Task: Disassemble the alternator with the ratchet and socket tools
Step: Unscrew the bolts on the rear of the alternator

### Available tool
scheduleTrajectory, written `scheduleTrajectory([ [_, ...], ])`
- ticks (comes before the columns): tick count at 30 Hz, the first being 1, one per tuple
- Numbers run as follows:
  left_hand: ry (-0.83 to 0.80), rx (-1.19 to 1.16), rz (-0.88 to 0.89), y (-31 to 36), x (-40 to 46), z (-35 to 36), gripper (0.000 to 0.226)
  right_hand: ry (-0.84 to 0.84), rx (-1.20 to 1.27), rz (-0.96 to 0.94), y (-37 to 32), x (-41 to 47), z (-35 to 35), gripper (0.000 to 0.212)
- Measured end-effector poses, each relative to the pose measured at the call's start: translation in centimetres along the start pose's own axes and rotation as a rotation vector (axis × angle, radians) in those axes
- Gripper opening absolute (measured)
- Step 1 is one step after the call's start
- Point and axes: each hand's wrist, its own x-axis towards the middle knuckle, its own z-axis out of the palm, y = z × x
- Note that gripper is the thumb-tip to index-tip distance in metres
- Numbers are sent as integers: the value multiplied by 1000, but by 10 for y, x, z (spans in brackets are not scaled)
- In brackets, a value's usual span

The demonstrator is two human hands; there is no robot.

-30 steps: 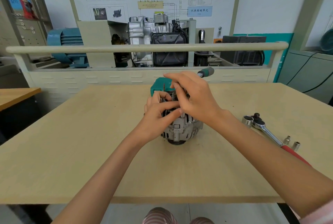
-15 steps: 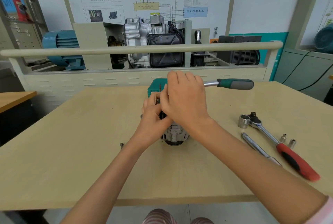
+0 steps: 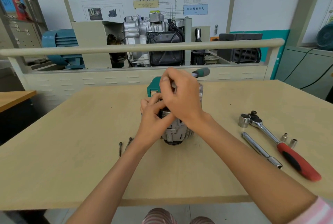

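The silver alternator (image 3: 175, 134) stands upright mid-table, its top hidden by both hands. My left hand (image 3: 153, 115) grips its upper left side with curled fingers. My right hand (image 3: 181, 97) is curled round the head end of a green-handled ratchet (image 3: 201, 72) above the alternator; only the handle's tip shows, pointing away and to the right. Whether a socket sits under the hand cannot be seen. Two long bolts (image 3: 120, 149) lie loose on the table to the left of the alternator.
To the right lie a red-handled ratchet (image 3: 288, 153) with a large socket (image 3: 244, 120), a chrome extension bar (image 3: 261, 150) and two small sockets (image 3: 293, 142). A green box (image 3: 153, 87) sits behind the alternator. A railed bench with an engine display stands beyond the table (image 3: 72, 133).
The green ratchet handle pointed out to the right half a second ago and has swung back to point away from me. My left hand stayed on the alternator.
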Motion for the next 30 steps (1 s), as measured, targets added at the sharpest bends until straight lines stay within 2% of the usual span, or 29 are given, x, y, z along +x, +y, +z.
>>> scheduleTrajectory([
  [5, -68, -36, -25, -6, 0, -15, 36, -45, 154, -52, -1, 2, 17, 28],
  [8, -110, -6, -29, -10, -2, -27, 25, -66, 191, -98, 0, 3, 19, 30],
  [13, -121, 77, -43, -12, -3, -36, 21, -146, 268, -48, 2, 6, 14, 20],
  [17, -253, -24, -19, -2, 1, -43, 16, -238, 319, -39, 5, 8, 7, 18],
  [22, -385, -17, -17, 10, 14, -47, 19, -299, 353, 23, 7, 11, 1, 20],
  [25, -354, 9, -22, 15, 16, -41, 16, -274, 238, -7, 5, 10, -4, 19],
  [30, -251, 1, -127, 10, 15, -31, 49, -232, -261, -108, -5, 5, -8, 18],
])
